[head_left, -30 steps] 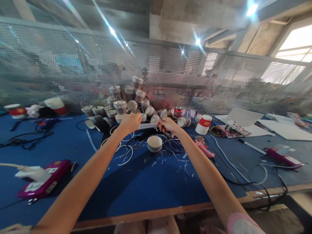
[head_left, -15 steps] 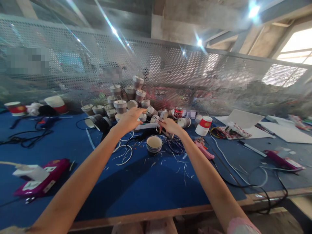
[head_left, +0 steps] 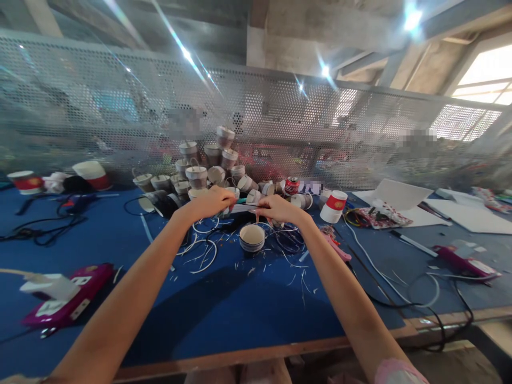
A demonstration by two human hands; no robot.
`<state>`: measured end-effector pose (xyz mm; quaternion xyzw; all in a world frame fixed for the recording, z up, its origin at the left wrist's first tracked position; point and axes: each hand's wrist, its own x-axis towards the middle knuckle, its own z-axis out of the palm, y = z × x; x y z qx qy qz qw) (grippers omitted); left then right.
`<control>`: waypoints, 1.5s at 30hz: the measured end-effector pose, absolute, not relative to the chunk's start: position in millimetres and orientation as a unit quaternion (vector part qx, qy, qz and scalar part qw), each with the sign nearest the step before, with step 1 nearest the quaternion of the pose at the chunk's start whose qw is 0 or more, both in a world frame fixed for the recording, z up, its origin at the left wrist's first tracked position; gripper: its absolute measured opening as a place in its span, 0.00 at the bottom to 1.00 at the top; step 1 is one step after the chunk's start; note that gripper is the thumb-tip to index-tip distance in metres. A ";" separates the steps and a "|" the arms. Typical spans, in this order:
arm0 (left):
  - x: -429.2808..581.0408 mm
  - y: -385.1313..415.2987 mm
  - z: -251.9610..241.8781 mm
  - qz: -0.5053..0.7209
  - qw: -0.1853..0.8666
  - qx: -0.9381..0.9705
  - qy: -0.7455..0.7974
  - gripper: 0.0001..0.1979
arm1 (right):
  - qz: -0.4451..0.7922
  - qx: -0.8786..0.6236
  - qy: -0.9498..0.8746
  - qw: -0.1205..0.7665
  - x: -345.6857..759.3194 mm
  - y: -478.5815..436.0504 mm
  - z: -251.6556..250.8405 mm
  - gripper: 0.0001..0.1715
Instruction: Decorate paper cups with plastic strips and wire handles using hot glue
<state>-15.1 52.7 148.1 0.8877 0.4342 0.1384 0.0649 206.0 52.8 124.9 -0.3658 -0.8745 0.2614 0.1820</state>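
Observation:
A thin black wire stretches nearly level between my hands, over the middle of the table. My left hand pinches its left end, and a bit of teal shows by those fingertips, too small to name. My right hand is closed on the other end, fingers pointing down. Just below and in front of the hands a small paper cup stands upright, its open top showing a pale inside. Loose white wire loops lie left of the cup, and dark blue wire lies coiled to its right.
Many stacked paper cups rise behind my left hand, before a perforated metal screen. A red can and a red-white cup stand right. Purple power strips lie at both sides. A pink tool lies near my right forearm.
My left hand has come down slightly, and its spread fingers have closed. The black wire between the hands, slanted before, is now nearly level. The right hand has barely moved.

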 end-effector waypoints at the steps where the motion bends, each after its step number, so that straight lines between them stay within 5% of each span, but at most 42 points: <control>1: -14.3 52.4 148.1 0.146 0.093 0.884 0.435 0.18 | 0.270 -0.361 -0.874 0.181 205.6 52.4 125.0 0.21; 12: -6.6 51.3 141.9 0.139 0.374 0.826 0.397 0.17 | 0.355 -0.342 -0.837 0.238 206.1 55.8 125.6 0.19; 19: -8.0 55.5 138.5 0.202 0.394 0.808 0.389 0.19 | 0.478 -0.318 -0.767 0.287 202.4 57.5 121.9 0.19; 28: -7.2 62.1 133.4 0.203 0.418 0.783 0.413 0.17 | 0.476 -0.372 -0.742 0.291 203.4 61.2 120.1 0.25; 40: -9.4 68.9 126.8 0.263 0.497 0.709 0.425 0.13 | 0.629 -0.284 -0.634 0.349 195.4 73.4 101.7 0.22; 45: -7.3 69.7 123.8 0.252 0.462 0.710 0.468 0.14 | 0.597 -0.350 -0.647 0.320 196.9 72.7 103.0 0.23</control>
